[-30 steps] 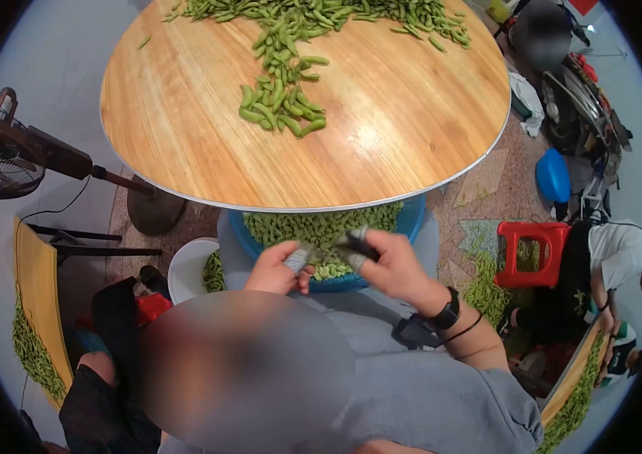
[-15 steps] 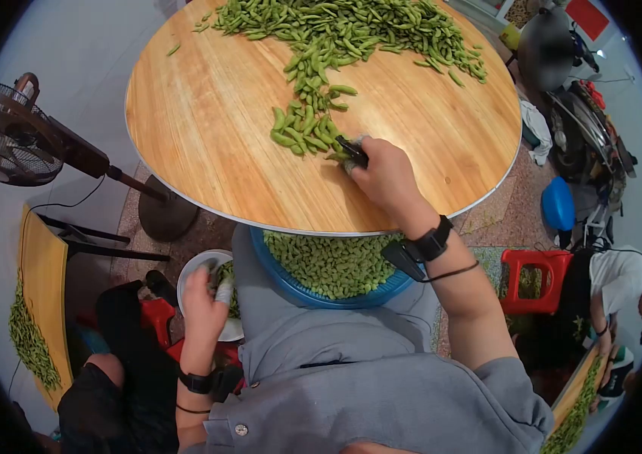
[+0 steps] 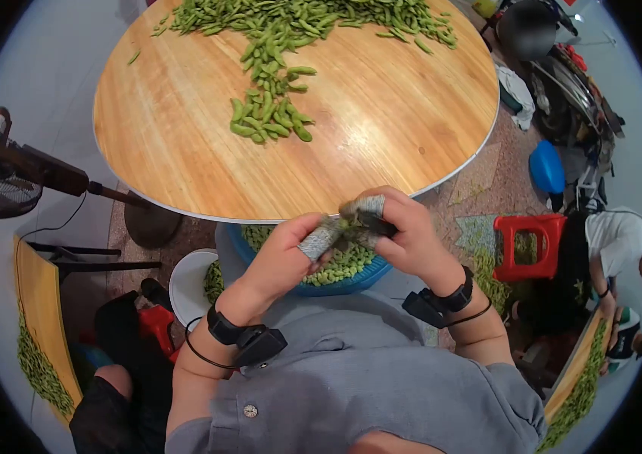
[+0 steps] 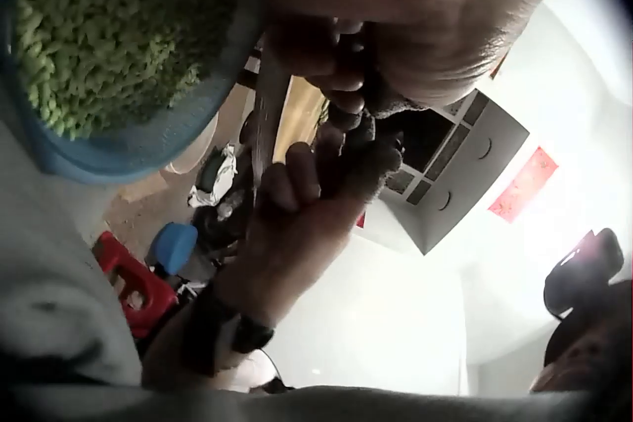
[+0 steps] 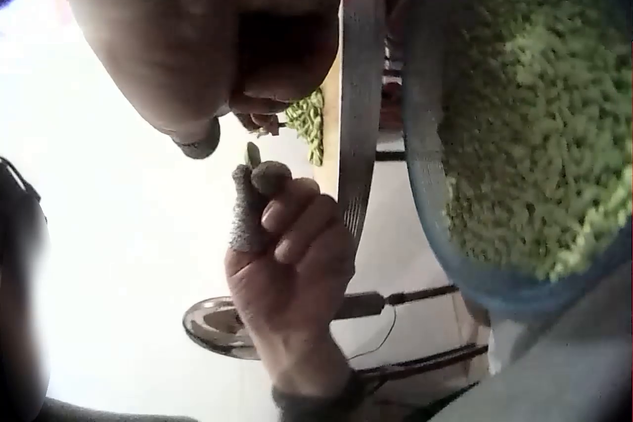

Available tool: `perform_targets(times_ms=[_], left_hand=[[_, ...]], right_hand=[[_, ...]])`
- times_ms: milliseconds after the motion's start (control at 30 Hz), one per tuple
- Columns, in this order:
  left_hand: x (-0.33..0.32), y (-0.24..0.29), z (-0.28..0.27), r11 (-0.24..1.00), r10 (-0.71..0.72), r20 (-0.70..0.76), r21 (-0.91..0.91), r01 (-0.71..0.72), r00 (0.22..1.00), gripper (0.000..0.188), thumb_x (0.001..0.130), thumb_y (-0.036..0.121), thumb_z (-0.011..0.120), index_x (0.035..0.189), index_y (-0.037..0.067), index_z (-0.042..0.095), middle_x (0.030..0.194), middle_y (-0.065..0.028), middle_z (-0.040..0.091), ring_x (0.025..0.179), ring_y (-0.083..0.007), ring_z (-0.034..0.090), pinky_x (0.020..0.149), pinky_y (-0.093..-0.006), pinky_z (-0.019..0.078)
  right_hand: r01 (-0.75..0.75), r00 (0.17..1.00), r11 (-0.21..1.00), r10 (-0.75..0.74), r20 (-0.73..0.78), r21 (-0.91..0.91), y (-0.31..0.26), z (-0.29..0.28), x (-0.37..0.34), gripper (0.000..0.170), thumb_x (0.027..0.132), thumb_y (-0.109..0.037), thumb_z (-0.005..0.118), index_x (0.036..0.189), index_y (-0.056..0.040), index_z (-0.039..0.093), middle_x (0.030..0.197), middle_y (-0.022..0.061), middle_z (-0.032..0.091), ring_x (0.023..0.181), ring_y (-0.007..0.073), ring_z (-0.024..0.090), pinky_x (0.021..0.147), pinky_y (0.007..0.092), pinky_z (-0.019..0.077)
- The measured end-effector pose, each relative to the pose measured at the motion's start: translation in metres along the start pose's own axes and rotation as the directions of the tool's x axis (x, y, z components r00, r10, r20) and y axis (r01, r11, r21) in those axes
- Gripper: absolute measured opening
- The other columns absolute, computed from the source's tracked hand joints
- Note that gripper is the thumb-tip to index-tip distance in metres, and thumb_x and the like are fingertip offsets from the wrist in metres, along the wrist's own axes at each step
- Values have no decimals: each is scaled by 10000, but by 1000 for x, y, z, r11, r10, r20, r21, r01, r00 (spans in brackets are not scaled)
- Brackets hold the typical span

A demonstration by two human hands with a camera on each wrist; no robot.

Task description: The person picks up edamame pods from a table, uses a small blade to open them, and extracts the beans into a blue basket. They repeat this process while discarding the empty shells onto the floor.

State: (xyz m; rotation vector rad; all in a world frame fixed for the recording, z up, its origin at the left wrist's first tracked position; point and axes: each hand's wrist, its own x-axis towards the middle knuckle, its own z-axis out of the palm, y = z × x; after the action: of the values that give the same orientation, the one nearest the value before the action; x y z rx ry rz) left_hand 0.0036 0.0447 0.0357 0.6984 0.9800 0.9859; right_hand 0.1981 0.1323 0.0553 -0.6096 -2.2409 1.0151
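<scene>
1. Pod (image 5: 253, 154) was pinched between covered thumb and fingertip by the left hand (image 3: 283, 253), above the blue basin (image 3: 362, 280).
2. Black tool (image 3: 374, 221) was gripped by the right hand (image 3: 411, 234), just beside the left; its tip could not be made out.
3. Loose pods (image 3: 268, 117) were spread over the round table (image 3: 381, 113) ahead.
4. White bucket (image 3: 187, 284) was placed left of the basin, which was filled with green pieces.

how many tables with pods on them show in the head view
3: the round table at the top, the left table and the right table at lower right, all bearing pods. Others could be hidden.
</scene>
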Motion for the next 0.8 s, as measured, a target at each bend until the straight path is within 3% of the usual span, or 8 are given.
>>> perform_targets(times_ms=[100, 200, 467, 533, 600, 633, 700, 800], left_hand=[[-3, -13, -5, 991, 120, -66, 62, -116, 990, 171, 926, 160, 546, 1031, 46, 615, 804, 29, 601, 658, -21, 506, 566, -170, 385], [-10, -15, 1, 969, 210, -147, 164, -185, 967, 194, 909, 51, 508, 1076, 7, 597, 851, 25, 610, 750, -45, 538, 678, -203, 447], [-15, -19, 3, 950, 262, -144, 210, -229, 954, 197, 900, 49, 524, 1077, -5, 593, 887, 13, 610, 778, -54, 534, 697, -216, 454], [-13, -21, 1, 955, 256, -144, 193, -227, 956, 190, 887, 42, 537, 1062, -5, 594, 874, -4, 613, 777, -71, 543, 696, -229, 457], [-9, -28, -1, 645, 558, -22, 641, -417, 829, 178, 847, 42, 579, 1019, -3, 595, 840, -56, 603, 763, -117, 560, 673, -266, 462], [-10, -26, -1, 645, 558, -20, 639, -418, 830, 178, 847, 42, 579, 1019, -3, 595, 840, -56, 603, 763, -117, 560, 673, -266, 462], [-15, -22, -3, 204, 632, 154, 913, -354, 760, 165, 808, 56, 621, 960, -2, 591, 811, -97, 574, 732, -162, 561, 638, -318, 460], [-12, -28, -11, 22, 659, 277, 922, -386, 699, 118, 851, 88, 612, 927, 3, 584, 771, -55, 583, 657, -140, 535, 580, -322, 442]], right_hand=[[-282, 954, 878, 299, 16, 387, 4, 21, -18, 389, 775, -11, 528, 1163, -1, 549, 1010, 177, 606, 933, 294, 616, 813, 318, 480], [-415, 905, 870, 365, 220, 266, -15, 14, -19, 414, 825, -39, 473, 1236, 12, 488, 1061, 194, 601, 969, 297, 609, 838, 317, 471], [-329, 942, 903, 291, 169, 276, -11, 23, -28, 355, 766, -44, 469, 1112, 25, 505, 874, 176, 590, 774, 303, 596, 716, 353, 485], [-341, 933, 901, 291, 211, 268, -12, 20, -30, 375, 849, -27, 476, 1221, 11, 496, 998, 92, 609, 886, 150, 566, 803, 268, 455], [-357, 919, 910, 302, 252, 211, -9, 18, -31, 382, 857, -34, 475, 1236, 11, 483, 1008, 89, 608, 907, 153, 564, 822, 272, 452], [-365, 901, 918, 308, 305, 152, -6, 17, -31, 389, 866, -40, 473, 1252, 11, 470, 1018, 87, 607, 929, 155, 563, 841, 276, 450], [-333, 917, 926, 274, 292, 178, -1, 22, -31, 387, 885, -50, 464, 1268, -3, 461, 987, 69, 599, 877, 133, 557, 791, 260, 455], [-371, 911, 870, 274, 308, 326, -2, 30, -28, 398, 870, -42, 430, 1267, -29, 447, 889, 48, 571, 756, 142, 542, 682, 287, 463]])
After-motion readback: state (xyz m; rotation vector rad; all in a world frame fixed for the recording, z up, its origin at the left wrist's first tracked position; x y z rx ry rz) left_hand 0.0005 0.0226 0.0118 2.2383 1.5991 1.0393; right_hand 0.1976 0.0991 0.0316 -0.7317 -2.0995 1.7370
